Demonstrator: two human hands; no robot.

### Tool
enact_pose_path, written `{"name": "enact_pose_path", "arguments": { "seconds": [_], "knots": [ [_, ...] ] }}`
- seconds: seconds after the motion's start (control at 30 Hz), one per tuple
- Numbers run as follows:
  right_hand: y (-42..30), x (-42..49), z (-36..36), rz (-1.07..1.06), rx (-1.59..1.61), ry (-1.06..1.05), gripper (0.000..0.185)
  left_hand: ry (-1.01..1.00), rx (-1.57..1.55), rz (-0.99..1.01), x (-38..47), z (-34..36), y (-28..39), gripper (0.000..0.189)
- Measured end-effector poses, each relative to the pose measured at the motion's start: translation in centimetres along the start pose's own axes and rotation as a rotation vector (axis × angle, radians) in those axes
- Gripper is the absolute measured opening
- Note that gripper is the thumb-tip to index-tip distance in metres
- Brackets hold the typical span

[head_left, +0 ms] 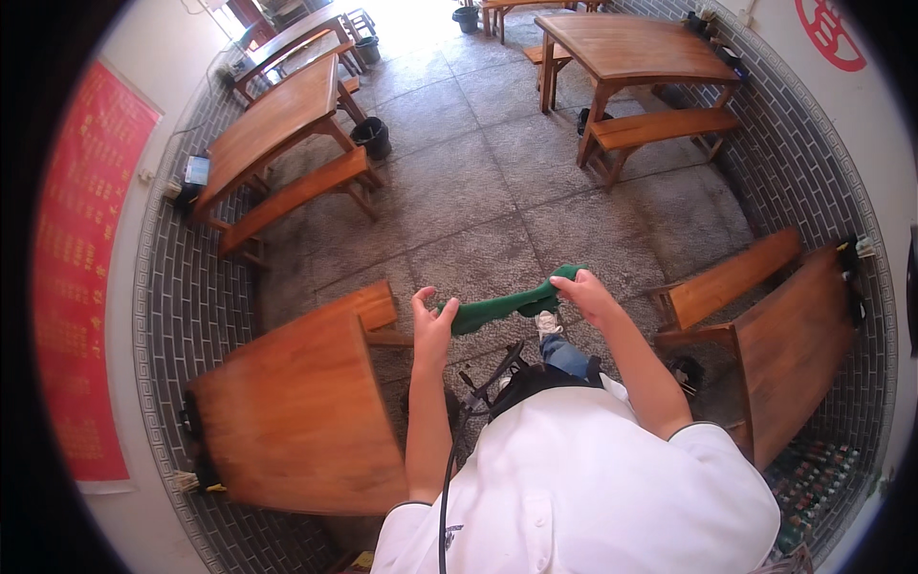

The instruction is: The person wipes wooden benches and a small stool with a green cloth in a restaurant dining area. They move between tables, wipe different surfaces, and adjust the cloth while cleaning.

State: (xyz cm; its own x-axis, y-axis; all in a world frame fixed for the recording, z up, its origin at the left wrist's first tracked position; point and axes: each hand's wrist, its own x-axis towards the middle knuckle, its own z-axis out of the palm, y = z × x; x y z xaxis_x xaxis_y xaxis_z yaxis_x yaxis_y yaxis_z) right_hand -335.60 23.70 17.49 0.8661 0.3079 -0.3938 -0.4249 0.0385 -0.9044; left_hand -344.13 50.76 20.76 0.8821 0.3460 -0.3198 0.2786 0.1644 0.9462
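Observation:
A green cloth (495, 307) is stretched between my two hands at waist height, above the stone floor. My left hand (432, 330) holds its left end, with the thumb upright and the fingers curled behind. My right hand (584, 293) pinches the other end between thumb and fingers, where the fabric bunches up and part of it hangs in a fold. Past the cloth's lower edge my white shoe (547, 323) shows on the floor.
Wooden tables stand close on my left (308, 423) and right (792, 351), each beside a bench. Ahead, more tables (638, 46) and benches (305, 201) line both brick walls, with a black bin (371, 138) on the floor. Several bottles (814, 481) stand at lower right.

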Motion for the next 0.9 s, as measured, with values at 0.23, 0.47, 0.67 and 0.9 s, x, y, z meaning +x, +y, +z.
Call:
{"name": "enact_pose_path", "arguments": {
  "seconds": [0.23, 0.47, 0.67, 0.9],
  "knots": [
    [0.1, 8.6, -0.1, 0.113, 0.021, 0.078, 0.024, -0.142, 0.271, 0.145, 3.1, 1.6, 3.0, 0.022],
    [-1.3, 15.0, -0.3, -0.011, -0.193, 0.264, 0.047, 0.08, 0.752, 0.264, 6.8, 4.6, 5.3, 0.022],
    [-3.0, 17.1, -1.6, 0.016, -0.086, 0.113, 0.038, 0.134, 0.873, 0.33, 10.0, 6.3, 5.4, 0.022],
    [-4.0, 17.5, -1.7, -0.213, -0.68, -0.135, 0.038, 0.1, 1.022, 0.465, 12.3, 7.2, 6.4, 0.02]
  ]
}}
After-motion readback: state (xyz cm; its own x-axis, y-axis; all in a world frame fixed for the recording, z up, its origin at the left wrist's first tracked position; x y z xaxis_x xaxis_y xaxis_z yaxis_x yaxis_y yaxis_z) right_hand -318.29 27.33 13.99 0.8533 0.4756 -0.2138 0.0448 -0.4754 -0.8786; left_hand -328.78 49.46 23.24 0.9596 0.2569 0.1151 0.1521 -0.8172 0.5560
